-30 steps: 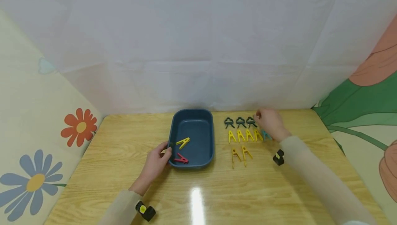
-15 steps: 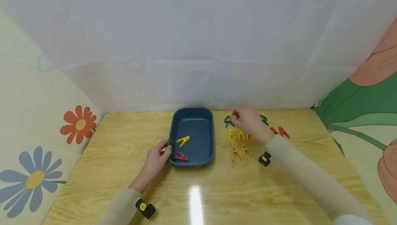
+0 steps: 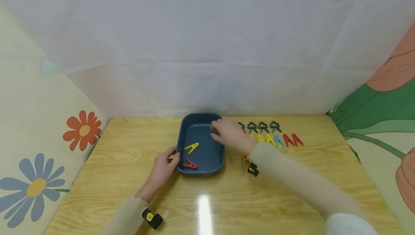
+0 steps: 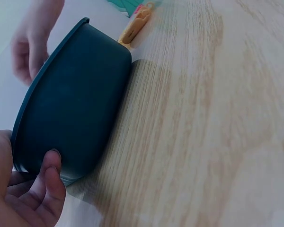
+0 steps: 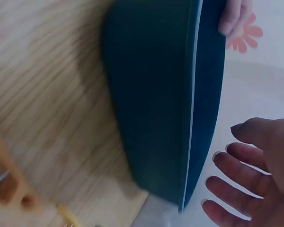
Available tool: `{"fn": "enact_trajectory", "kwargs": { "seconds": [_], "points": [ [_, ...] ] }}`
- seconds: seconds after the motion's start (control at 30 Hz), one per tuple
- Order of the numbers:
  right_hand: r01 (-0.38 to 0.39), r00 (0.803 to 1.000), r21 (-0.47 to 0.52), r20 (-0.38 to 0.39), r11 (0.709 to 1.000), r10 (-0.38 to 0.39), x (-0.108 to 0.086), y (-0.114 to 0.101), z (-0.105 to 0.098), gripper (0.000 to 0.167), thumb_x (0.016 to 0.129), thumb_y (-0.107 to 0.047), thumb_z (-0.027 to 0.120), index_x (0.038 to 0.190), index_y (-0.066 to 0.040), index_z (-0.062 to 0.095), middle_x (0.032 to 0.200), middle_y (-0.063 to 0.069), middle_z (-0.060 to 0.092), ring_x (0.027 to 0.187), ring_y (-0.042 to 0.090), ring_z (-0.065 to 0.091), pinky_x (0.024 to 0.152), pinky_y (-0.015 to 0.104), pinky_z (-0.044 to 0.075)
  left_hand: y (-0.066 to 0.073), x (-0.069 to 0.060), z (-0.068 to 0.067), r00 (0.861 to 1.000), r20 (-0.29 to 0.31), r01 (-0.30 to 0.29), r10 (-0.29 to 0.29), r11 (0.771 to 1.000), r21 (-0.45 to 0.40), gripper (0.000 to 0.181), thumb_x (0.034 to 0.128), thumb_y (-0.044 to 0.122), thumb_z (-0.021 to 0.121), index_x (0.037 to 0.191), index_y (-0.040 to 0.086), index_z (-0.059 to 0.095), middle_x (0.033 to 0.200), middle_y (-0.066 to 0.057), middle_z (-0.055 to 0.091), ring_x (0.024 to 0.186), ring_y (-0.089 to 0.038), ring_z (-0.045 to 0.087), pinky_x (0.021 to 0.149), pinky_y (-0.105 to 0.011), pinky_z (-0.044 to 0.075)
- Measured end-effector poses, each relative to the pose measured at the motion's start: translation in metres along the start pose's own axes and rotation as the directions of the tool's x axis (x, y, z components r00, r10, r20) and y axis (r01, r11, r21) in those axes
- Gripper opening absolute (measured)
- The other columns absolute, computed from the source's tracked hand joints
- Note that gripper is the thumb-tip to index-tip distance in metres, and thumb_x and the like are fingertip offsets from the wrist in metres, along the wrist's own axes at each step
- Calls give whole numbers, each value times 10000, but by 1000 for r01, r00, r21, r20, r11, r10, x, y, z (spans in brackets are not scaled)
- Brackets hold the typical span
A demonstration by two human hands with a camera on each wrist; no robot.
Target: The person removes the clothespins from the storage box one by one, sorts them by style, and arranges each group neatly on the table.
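My left hand (image 3: 163,166) grips the near left corner of a dark blue plastic tub (image 3: 207,156), thumb over the rim and fingertips against the outer wall in the left wrist view. Inside the tub lie a yellow clothespin (image 3: 192,148) and a red clothespin (image 3: 190,164). My right hand (image 3: 228,132) hovers over the tub's right rim. In the right wrist view its fingers (image 5: 239,172) are spread and loosely bent, with nothing between them, apart from the tub wall (image 5: 151,94).
Right of the tub, a row of dark clips (image 3: 263,127) lies behind a row of yellow, blue (image 3: 279,140) and red clothespins (image 3: 297,139). An orange-yellow clothespin (image 3: 245,160) shows in front, partly behind my right wrist. A white sheet (image 3: 162,84) hangs along the table's back edge.
My right hand has swept left from the end of the dark clip row to above the tub, uncovering the last dark clip and the blue and red clothespins. My left hand stays put.
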State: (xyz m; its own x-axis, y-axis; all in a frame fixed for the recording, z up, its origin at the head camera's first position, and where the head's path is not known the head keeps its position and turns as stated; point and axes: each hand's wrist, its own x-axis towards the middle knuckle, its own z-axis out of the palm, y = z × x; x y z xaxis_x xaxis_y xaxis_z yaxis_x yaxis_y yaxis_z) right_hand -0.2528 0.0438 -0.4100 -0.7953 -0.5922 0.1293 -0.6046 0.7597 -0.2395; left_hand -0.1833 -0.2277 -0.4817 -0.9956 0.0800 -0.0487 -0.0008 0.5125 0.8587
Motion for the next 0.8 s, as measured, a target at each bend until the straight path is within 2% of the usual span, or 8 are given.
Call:
{"fn": "enact_trajectory", "kwargs": {
  "seconds": [0.1,0.23,0.37,0.5,0.67,0.8],
  "points": [
    [36,998,3,48,999,-37,9,-12,5,213,1033,-268,676,1157,-98,707,1061,61,718,904,200,672,768,341,565,0,0,0,1000,2,0,0,1000,-5,402,1079,145,554,1452,-4,569,1385,-246,614,944,-257,706,658,-259,586],
    [23,991,8,128,1000,-24,21,-28,14,234,1035,-290,670,1194,-121,708,1065,22,732,885,147,659,749,299,551,1,-1,0,1000,-2,-1,1,1000,-6,400,1077,138,555,1449,-7,571,1384,-248,615,934,-255,707,653,-255,582],
    [-15,976,28,216,1000,9,30,-41,26,258,1023,-289,687,1232,-139,705,1048,-19,736,838,89,639,716,269,538,1,-2,0,1000,-5,-7,7,1000,-9,394,1074,126,557,1441,-18,574,1369,-257,622,927,-264,715,650,-262,585],
    [-3,957,32,290,999,-6,34,-48,38,269,1014,-285,697,1254,-165,703,1003,-44,727,812,78,624,696,269,531,1,-3,-1,1000,0,-3,3,1000,-10,397,1079,137,552,1447,-10,570,1374,-250,623,944,-269,715,661,-264,587],
    [52,923,13,380,999,-53,35,-53,47,347,1015,-294,700,1348,-199,672,1125,-40,736,938,100,657,783,299,551,2,-4,-2,1000,-4,-7,7,1000,-12,389,1080,134,554,1440,-12,576,1365,-250,629,935,-270,717,655,-260,583],
    [81,909,-11,410,997,-69,36,-56,49,401,1020,-295,693,1408,-210,640,1243,-10,717,1070,127,670,853,322,569,4,-5,-3,1000,-3,-15,15,1000,-19,383,1080,126,554,1433,-19,581,1354,-254,633,932,-272,720,642,-258,579]
  ]
}}
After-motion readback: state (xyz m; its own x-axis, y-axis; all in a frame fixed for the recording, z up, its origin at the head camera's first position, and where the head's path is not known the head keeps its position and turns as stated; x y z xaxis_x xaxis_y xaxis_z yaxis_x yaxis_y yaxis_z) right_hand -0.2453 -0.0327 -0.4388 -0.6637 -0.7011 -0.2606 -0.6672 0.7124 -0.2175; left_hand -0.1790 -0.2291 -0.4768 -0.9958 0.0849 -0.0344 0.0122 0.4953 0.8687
